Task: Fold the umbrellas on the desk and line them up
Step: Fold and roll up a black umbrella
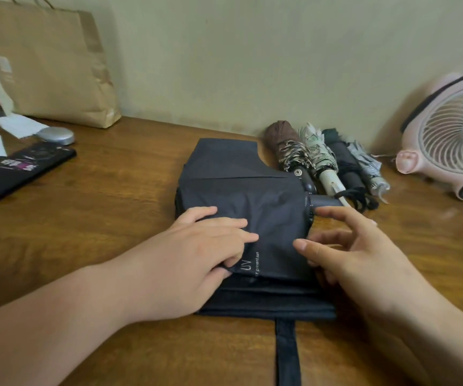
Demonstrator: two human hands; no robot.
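Note:
A dark navy umbrella (241, 190) lies flat on the wooden desk (119, 224), its canopy in loose folds with white "UV" lettering near me. Its strap (288, 355) trails toward the front edge, and its grey handle (326, 202) sticks out on the right. My left hand (197, 252) rests on the canopy, its fingertips pinching a fabric fold by the lettering. My right hand (355, 246) is at the canopy's right edge with fingers spread, thumb touching the cloth. Several folded umbrellas (327, 160) lie side by side at the back, by the wall.
A pink desk fan (452, 140) stands at the right. A brown paper bag (46, 62) leans on the wall at the back left. A black box (21, 171), a silver round object (56, 135) and white papers (18, 125) lie on the left.

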